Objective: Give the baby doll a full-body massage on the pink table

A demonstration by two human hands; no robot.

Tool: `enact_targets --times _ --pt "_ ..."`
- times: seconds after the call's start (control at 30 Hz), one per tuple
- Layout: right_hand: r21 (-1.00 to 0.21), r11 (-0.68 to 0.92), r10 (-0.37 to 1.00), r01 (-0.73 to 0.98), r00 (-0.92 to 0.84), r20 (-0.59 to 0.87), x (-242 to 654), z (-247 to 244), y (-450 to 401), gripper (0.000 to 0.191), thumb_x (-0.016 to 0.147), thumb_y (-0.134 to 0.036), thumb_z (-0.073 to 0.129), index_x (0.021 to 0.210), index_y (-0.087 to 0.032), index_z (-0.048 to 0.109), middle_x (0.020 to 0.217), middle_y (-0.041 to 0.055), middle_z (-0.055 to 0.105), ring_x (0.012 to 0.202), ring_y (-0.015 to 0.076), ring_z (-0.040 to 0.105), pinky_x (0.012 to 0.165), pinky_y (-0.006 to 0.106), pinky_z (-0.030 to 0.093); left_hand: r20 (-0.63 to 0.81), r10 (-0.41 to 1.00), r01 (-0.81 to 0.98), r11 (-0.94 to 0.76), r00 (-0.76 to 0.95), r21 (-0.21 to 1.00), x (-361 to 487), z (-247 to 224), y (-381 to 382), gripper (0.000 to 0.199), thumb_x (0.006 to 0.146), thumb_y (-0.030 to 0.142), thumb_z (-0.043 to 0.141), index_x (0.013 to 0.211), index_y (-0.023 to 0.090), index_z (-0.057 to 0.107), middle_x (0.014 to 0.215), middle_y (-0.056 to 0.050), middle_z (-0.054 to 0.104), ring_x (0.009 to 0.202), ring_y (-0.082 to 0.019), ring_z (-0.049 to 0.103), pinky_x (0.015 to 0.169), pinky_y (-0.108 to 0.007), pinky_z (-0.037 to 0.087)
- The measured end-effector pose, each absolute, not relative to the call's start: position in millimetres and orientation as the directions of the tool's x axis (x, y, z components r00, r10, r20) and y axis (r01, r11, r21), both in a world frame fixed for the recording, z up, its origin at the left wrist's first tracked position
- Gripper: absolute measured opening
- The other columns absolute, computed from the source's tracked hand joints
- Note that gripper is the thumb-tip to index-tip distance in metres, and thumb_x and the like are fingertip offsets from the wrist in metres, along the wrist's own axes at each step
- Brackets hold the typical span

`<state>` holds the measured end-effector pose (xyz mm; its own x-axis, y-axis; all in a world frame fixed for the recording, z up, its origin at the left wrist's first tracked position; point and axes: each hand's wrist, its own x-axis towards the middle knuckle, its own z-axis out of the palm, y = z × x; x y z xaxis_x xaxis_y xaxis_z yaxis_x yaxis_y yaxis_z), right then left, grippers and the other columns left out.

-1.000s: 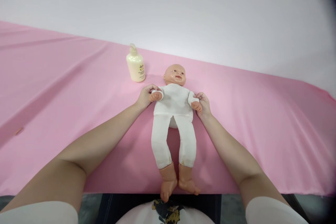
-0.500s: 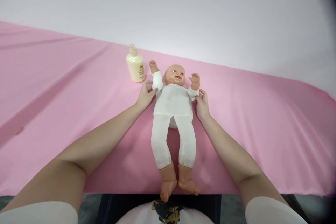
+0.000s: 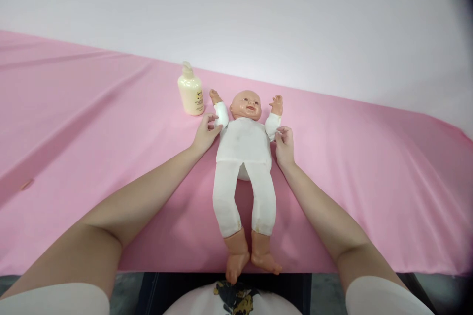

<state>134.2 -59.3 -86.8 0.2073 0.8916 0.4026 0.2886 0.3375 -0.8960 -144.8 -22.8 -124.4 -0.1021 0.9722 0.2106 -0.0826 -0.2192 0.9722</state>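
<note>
Scene brightly lit; glare caught on bottle (image 3: 190,94) and doll's head (image 3: 241,106); soft shadows cast on cloth (image 3: 162,236); far right corner blacked out.

Clock centred on doll's chest. Doll (image 3: 244,145) on its back on pink cloth (image 3: 166,226), head at 12 o'clock, feet at 6 by the near edge. Its arms angle up, about 11 and 1 o'clock. Left hand (image 3: 207,133) at 9 to 10, fingers against a white sleeve near the elbow; right hand (image 3: 285,146) at 3, fingers against the other sleeve. Firm grip or mere contact: hard to tell. Cream pump bottle (image 3: 191,92) upright, between 10 and 11.
</note>
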Motion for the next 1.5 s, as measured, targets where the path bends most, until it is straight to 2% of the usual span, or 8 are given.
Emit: enact_targets --times 0.2,0.33,0.5,0.67,0.9,1.1,1.27,1.5 --pt "-0.929 0.269 0.918 0.254 0.224 0.327 132.6 -82.8 -61.7 0.029 0.085 -0.039 0.064 0.109 -0.027 0.054 0.088 -0.0027 0.058 0.074 0.0138 0.052 0.073 0.028 0.046 0.203 0.973 -0.053 -0.210 -0.109 0.976 -145.0 -126.6 -21.6 0.035 0.074 0.028 0.070 0.106 0.023 0.058 0.118 -0.006 0.061 0.091 -0.018 0.057 0.089 -0.036 0.045" --pt "-0.935 0.279 0.920 0.219 0.218 0.325 132.9 -83.1 -60.9 0.037 0.084 -0.036 0.063 0.118 -0.028 0.051 0.104 0.0007 0.064 0.090 0.0160 0.060 0.085 0.031 0.050 0.197 0.976 -0.057 -0.203 -0.095 0.978 -144.3 -127.5 -20.5 0.036 0.075 0.029 0.070 0.109 0.022 0.059 0.120 -0.008 0.062 0.092 -0.019 0.059 0.089 -0.036 0.046" --pt "-0.926 0.211 0.932 0.313 0.222 0.288 134.8 -83.2 -59.4 0.040 0.085 -0.036 0.063 0.123 -0.025 0.057 0.128 0.0065 0.063 0.107 0.0191 0.062 0.100 0.039 0.048 0.210 0.974 -0.052 -0.215 -0.081 0.975 -144.3 -128.5 -19.5 0.038 0.075 0.031 0.069 0.111 0.021 0.060 0.115 -0.008 0.064 0.093 -0.019 0.060 0.088 -0.035 0.048" --pt "-0.920 0.178 0.934 0.348 0.234 0.269 135.1 -82.9 -59.3 0.040 0.087 -0.037 0.062 0.125 -0.023 0.062 0.134 0.0087 0.062 0.113 0.0204 0.061 0.107 0.043 0.046 0.218 0.974 -0.031 -0.220 -0.065 0.975 -144.8 -127.1 -20.2 0.039 0.075 0.030 0.067 0.112 0.020 0.061 0.108 -0.007 0.067 0.090 -0.019 0.060 0.086 -0.034 0.048" --pt "-0.901 0.190 0.935 0.390 0.207 0.286 133.0 -83.0 -60.8 0.043 0.086 -0.036 0.065 0.127 -0.024 0.065 0.134 0.0076 0.062 0.117 0.0200 0.058 0.109 0.042 0.045 0.218 0.974 -0.021 -0.220 -0.064 0.975 -145.0 -127.2 -20.6 0.040 0.074 0.032 0.067 0.112 0.020 0.064 0.108 -0.006 0.067 0.089 -0.019 0.060 0.086 -0.034 0.048" --pt "-0.882 0.202 0.945 0.426 0.154 0.290 131.7 -81.6 -60.9 0.037 0.082 -0.029 0.067 0.119 -0.022 0.069 0.117 0.0058 0.067 0.105 0.0193 0.059 0.105 0.041 0.047 0.235 0.970 -0.022 -0.236 -0.063 0.971 -145.9 -128.5 -19.6 0.042 0.072 0.034 0.068 0.112 0.020 0.067 0.107 -0.006 0.069 0.091 -0.020 0.060 0.087 -0.035 0.046" --pt "-0.904 0.139 0.950 0.405 0.204 0.237 130.4 -81.0 -62.4 0.041 0.082 -0.032 0.068 0.122 -0.023 0.064 0.121 0.0055 0.067 0.103 0.0191 0.060 0.101 0.038 0.047 0.224 0.973 -0.019 -0.226 -0.050 0.974 -146.7 -127.0 -20.6 0.044 0.073 0.034 0.068 0.114 0.019 0.067 0.107 -0.007 0.070 0.088 -0.019 0.060 0.086 -0.034 0.047" --pt "-0.964 0.184 0.939 0.194 0.254 0.231 132.5 -85.6 -59.3 0.040 0.079 -0.043 0.071 0.111 -0.021 0.061 0.104 0.0029 0.070 0.096 0.0177 0.064 0.091 0.035 0.051 0.166 0.985 -0.109 -0.169 -0.040 0.980 -146.6 -127.1 -19.8 0.046 0.068 0.031 0.071 0.113 0.020 0.063 0.105 -0.006 0.071 0.091 -0.020 0.063 0.088 -0.036 0.048"
